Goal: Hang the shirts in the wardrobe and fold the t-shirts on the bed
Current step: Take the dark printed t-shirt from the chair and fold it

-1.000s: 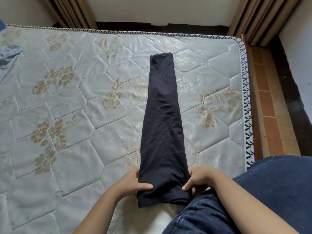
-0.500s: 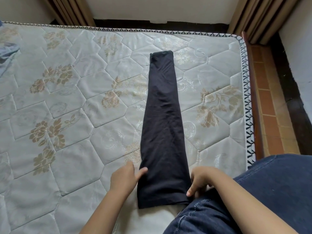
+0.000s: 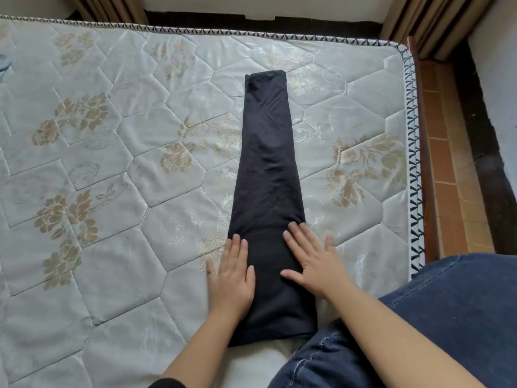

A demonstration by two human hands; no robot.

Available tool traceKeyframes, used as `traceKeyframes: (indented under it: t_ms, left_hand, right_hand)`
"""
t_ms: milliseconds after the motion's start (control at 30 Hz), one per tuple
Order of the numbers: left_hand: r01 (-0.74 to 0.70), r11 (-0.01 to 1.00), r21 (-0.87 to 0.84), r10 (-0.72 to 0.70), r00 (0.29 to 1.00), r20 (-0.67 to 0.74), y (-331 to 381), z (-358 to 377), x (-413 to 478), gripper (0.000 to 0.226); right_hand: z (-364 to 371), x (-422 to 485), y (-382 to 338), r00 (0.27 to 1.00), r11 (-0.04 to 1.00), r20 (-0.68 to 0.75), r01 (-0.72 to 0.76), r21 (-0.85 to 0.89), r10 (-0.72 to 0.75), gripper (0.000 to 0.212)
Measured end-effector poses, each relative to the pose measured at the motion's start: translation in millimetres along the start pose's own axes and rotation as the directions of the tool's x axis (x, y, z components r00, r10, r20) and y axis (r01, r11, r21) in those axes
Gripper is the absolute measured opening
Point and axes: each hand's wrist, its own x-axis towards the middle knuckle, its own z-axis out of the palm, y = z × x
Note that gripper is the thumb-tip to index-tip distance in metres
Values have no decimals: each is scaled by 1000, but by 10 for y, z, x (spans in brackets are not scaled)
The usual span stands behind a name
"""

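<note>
A black t-shirt (image 3: 267, 175), folded lengthwise into a long narrow strip, lies on the bed (image 3: 112, 247) and runs from near me toward the far edge. My left hand (image 3: 230, 271) lies flat with straight fingers on the strip's left edge near its near end. My right hand (image 3: 310, 259) lies flat with spread fingers on the strip's right side. Neither hand grips the cloth.
The bed has a pale quilted mattress with gold flower prints. A bit of bluish cloth (image 3: 4, 64) shows at its far left edge. Brown curtains (image 3: 436, 21) hang at the back right, a tiled floor strip (image 3: 447, 163) runs along the right, and my jeans-clad knee (image 3: 447, 317) rests on the near right.
Both hands let go of the t-shirt's near end, slid forward along the strip and flattened out on it. The view shifted slightly closer.
</note>
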Motion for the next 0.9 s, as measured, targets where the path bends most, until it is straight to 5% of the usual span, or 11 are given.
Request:
traceKeyframes:
  t_ms: [67,167,300,400,533,767,900]
  left_hand:
    - [25,999,22,-24,1000,-12,-147,-46,13,55]
    - [20,1000,21,-18,996,-86,-252,-86,114,51]
    - [-17,997,-77,2,981,-195,-15,-192,499,46]
    - [-186,978,-94,173,976,-133,243,-270,925,45]
    - [-173,981,-84,175,984,20,292,-214,1333,47]
    - [-142,989,-42,140,989,-55,231,-76,1381,56]
    - [-138,989,-42,135,988,-69,220,-40,1406,59]
  right_hand:
    - [-142,12,184,988,994,114,-99,-54,105,115]
    - [-290,25,228,965,984,204,-174,34,163,120]
    - [-320,296,-32,992,997,-103,-70,25,73,88]
    - [-294,495,-214,985,991,-117,127,-27,-130,63]
    - [-229,700,-120,972,978,-108,202,-56,-207,59]
    - [-379,1162,110,970,994,-227,65,-92,-84,57]
    - [-530,1418,46,926,969,-313,157,-192,-212,57]
